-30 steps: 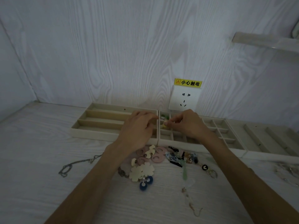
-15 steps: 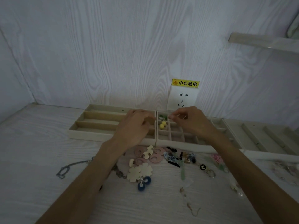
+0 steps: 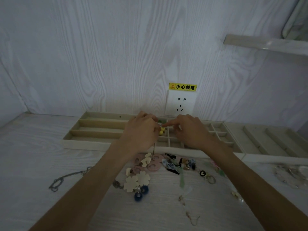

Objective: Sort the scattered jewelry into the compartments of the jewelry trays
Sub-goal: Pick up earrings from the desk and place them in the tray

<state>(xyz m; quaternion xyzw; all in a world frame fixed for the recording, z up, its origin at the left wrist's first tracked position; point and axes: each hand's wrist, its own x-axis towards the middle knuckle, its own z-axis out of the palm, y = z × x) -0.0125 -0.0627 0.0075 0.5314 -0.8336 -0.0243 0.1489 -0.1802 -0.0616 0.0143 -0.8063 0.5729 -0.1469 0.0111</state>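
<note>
On the far left of the desk [image 3: 33,164] a thin silver chain [image 3: 66,176] lies loose, well apart from the rest. Behind it sits the long-slotted tray [image 3: 93,129], its three channels running toward my left hand [image 3: 141,130]. That hand covers the tray's right end, fingers curled inward around something small and metallic; I cannot tell exactly what they pinch. Just below my fingertips two yellow beads [image 3: 161,131] sit in a small compartment at the left edge of the gridded tray [image 3: 216,139]. My right hand [image 3: 191,130] hovers over that grid, index finger stretched left to meet the left hand, the other fingers bent; whether it grips anything is hidden.

In front of the trays, between my forearms, the scattered jewelry piles up: pink hoop earrings [image 3: 155,164], cream flower pieces [image 3: 136,180], two dark blue pompoms [image 3: 140,193], then a blue-patterned piece [image 3: 170,165], a pale green pendant [image 3: 182,179] and a small key-ring clasp [image 3: 210,179]. My right forearm covers part of this heap. Farther right a third tray [image 3: 275,139] with slanted slots adjoins the grid, and clear beads [image 3: 290,175] lie before it. A wall socket [image 3: 180,103] with a yellow warning label [image 3: 182,87] stands behind my hands.
</note>
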